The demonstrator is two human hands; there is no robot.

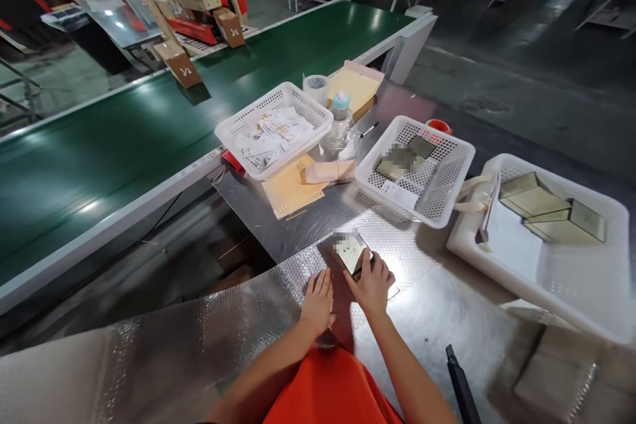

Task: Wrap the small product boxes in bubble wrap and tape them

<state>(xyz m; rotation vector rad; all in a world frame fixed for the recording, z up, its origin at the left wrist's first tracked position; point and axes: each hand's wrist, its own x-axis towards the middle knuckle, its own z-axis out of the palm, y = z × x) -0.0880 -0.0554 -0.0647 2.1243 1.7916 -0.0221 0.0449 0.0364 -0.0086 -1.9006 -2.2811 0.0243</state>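
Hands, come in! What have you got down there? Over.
Right hand gripping small flat device on bubble wrap. Left hand flat beside it, open. White basket just beyond. Over.

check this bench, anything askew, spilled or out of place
Nothing looks spilled or damaged. The right hand holds a small flat box on the bubble wrap sheet, the left hand flat beside it. Only the two gold boxes in the right-side tray lie at loose angles.
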